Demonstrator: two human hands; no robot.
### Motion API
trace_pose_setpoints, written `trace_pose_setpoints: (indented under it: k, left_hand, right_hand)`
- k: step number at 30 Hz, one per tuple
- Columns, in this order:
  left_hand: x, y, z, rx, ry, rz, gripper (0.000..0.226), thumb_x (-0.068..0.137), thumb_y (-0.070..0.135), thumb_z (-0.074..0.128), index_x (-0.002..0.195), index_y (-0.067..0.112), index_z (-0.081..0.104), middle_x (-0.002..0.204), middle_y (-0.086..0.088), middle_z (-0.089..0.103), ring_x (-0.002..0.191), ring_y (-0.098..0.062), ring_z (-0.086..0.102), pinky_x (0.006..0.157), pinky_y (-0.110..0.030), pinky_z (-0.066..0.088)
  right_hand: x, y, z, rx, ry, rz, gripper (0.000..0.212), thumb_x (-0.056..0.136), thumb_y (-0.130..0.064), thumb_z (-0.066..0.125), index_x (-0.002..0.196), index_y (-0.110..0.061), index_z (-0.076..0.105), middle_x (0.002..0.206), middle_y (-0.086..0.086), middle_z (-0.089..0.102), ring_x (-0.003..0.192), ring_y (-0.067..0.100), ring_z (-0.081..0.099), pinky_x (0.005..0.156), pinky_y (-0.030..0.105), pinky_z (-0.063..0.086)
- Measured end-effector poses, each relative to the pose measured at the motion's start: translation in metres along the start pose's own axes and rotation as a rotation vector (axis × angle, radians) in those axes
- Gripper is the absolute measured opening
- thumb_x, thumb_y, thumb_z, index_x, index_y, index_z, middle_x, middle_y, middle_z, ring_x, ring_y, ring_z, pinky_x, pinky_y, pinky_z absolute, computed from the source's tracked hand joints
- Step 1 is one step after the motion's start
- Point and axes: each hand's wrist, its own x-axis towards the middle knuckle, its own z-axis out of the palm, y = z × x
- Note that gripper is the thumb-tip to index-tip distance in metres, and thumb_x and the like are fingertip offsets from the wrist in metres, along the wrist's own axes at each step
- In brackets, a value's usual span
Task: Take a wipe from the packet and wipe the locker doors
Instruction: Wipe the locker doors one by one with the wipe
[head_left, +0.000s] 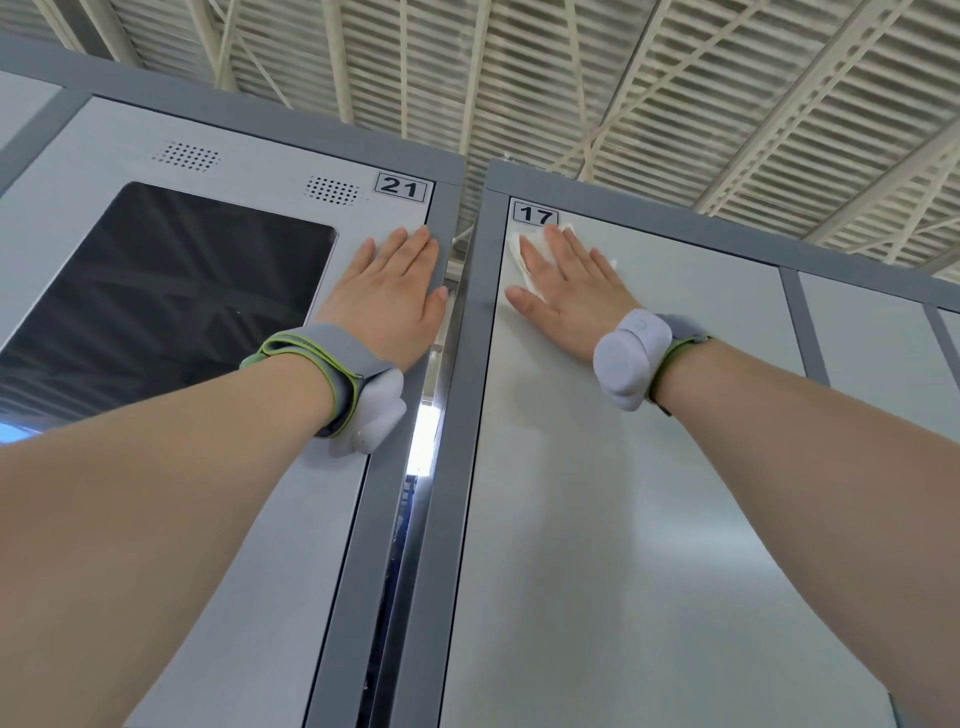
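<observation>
My right hand (569, 283) lies flat against the grey locker door numbered 17 (649, 519), near its top left corner, pressing a white wipe (519, 252) under the fingers and palm. The wipe's edges show past my fingertips, just below the number label. My left hand (392, 293) rests flat with fingers apart on the neighbouring panel numbered 21 (291, 176), at its top right corner, holding nothing. The wipe packet is not in view.
Panel 21 holds a dark screen (171, 291) and two speaker grilles. A narrow gap (423, 441) separates the two locker units. More locker doors (872, 343) continue to the right. A slatted ceiling with beams is overhead.
</observation>
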Motion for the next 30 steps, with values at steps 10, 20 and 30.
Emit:
trace_pose_setpoints:
  k: [10, 20, 30]
  left_hand:
    - [0.001, -0.003, -0.002, -0.013, -0.035, 0.027, 0.054, 0.102, 0.025, 0.026, 0.15, 0.007, 0.009, 0.159, -0.004, 0.002, 0.146, -0.019, -0.001, 0.114, -0.031, -0.005]
    - [0.001, -0.009, -0.005, -0.017, -0.039, 0.07, 0.054, 0.101, 0.02, 0.029, 0.15, 0.008, 0.01, 0.159, -0.004, 0.004, 0.146, -0.019, 0.001, 0.115, -0.029, -0.003]
    - [-0.009, -0.014, -0.002, 0.08, -0.001, 0.085, 0.055, 0.102, 0.026, 0.027, 0.151, 0.009, 0.008, 0.159, -0.003, 0.003, 0.146, -0.021, 0.0, 0.115, -0.032, -0.006]
  right_hand:
    - [0.015, -0.013, -0.001, 0.064, 0.013, 0.065, 0.062, 0.097, -0.055, 0.018, 0.151, -0.03, 0.0, 0.158, 0.005, -0.013, 0.145, 0.019, -0.014, 0.116, 0.036, -0.009]
    - [0.033, -0.016, -0.005, 0.06, 0.014, 0.088, 0.063, 0.097, -0.057, 0.019, 0.151, -0.031, 0.001, 0.159, 0.007, -0.011, 0.145, 0.02, -0.012, 0.116, 0.037, -0.007]
    - [0.011, -0.03, 0.0, 0.055, 0.017, -0.006, 0.063, 0.096, -0.058, 0.019, 0.15, -0.032, 0.002, 0.159, 0.004, -0.012, 0.145, 0.019, -0.013, 0.116, 0.036, -0.008]
